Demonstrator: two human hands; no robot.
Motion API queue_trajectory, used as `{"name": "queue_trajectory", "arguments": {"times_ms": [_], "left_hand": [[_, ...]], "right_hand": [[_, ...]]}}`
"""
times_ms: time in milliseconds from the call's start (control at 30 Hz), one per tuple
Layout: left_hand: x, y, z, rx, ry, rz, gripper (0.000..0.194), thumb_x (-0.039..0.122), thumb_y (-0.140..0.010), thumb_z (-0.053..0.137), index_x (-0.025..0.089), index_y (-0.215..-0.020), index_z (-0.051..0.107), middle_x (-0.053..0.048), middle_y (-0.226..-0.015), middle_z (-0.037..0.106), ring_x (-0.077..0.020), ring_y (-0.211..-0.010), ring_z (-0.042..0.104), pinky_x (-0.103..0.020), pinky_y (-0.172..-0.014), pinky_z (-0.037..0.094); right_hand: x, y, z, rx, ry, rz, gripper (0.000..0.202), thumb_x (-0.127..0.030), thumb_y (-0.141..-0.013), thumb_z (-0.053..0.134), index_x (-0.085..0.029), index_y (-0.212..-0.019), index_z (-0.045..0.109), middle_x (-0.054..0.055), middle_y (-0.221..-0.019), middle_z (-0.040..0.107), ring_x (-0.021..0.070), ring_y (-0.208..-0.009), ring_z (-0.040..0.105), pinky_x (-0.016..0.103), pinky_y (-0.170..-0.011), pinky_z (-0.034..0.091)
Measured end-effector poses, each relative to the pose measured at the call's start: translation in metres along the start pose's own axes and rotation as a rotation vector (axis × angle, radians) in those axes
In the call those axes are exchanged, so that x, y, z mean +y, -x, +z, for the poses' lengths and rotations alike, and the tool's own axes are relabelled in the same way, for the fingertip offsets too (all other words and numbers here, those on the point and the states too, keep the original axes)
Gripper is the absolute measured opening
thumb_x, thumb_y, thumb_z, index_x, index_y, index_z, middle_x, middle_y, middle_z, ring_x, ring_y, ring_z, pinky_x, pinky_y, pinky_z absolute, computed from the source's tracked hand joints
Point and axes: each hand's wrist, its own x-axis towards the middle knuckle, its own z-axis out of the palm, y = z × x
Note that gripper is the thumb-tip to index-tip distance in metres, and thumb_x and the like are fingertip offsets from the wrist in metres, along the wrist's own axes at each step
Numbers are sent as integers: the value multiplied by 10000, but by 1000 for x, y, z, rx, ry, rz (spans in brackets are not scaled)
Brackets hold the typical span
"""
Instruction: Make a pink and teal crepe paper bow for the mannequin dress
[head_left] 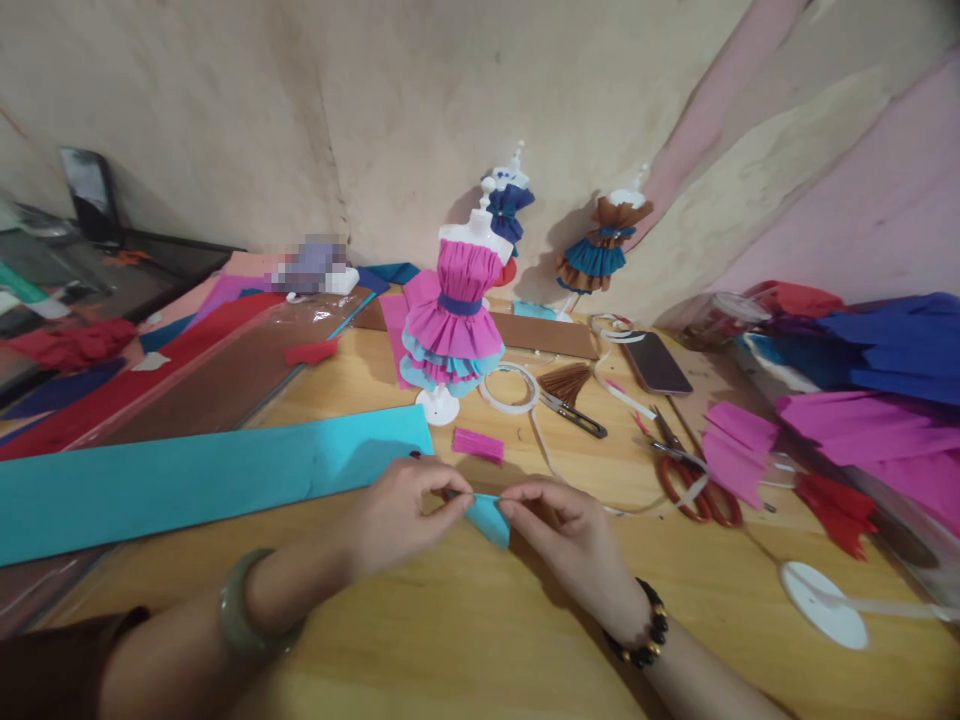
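A small turquoise scrap of thin, crepe-like material [490,521] is between the person's 2 hands, over the near part of the pale wooden bench [420,640]; whether its lower tip touches the wood cannot be told. The left hand [405,510] pinches the left end of its upper edge between thumb and forefinger, and the right hand [570,535] pinches the right end likewise. Uneven pulling could tear or stretch that narrow edge, since such material looks weak under tension; a loose pinch on either side could let a corner slip free. Just beyond the hands lies a bright pink, fringed strip [478,444], probably light enough for a brushing knuckle to sweep away. The long, flat turquoise strip [225,475] reaches close to the left hand, so the left forearm could crease it or push it askew. A narrow white ribbon [693,490] runs just past the right hand and across the scissors with red-brown handles [677,487]; a wrist snagging it might tug them along. Farther back, the white dress form in a ruffled pink and turquoise dress [463,290] stands on a small round foot, and a knock could tip it.
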Motion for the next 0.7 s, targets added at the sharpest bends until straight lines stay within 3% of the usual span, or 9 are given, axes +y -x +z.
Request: {"name": "queue_trajectory", "arguments": {"times_ms": [167,400,567,700], "left_hand": [[3,0,1,-21,38,-44,160,236,-813,556,194,-771,704,2,-764,735,-147,-720,655,-251,-675,471],[5,0,3,-86,161,-179,197,294,-818,557,179,-811,716,-6,-714,720,-147,-662,646,-240,-620,477],[3,-2,5,-89,398,-319,171,304,-786,601,151,-781,677,9,-607,646,-120,-556,590,-231,-555,459],[-3,-3,7,-85,488,-338,184,334,-780,622,154,-792,658,25,-568,609,-114,-533,572,-227,-524,443]], "right_hand": [[7,0,4,34,-39,-22,225,-317,-730,726,-198,-919,749,33,-715,720,157,-609,637,273,-555,552],[3,2,7,21,-112,82,136,-313,-741,710,-183,-717,740,44,-666,741,150,-559,641,247,-521,536],[3,-1,5,11,-194,158,224,-396,-718,739,-173,-710,736,44,-659,739,154,-555,647,257,-528,549],[7,-2,6,5,-235,180,254,-418,-702,759,-189,-811,760,37,-693,753,162,-574,666,271,-539,565]]}}
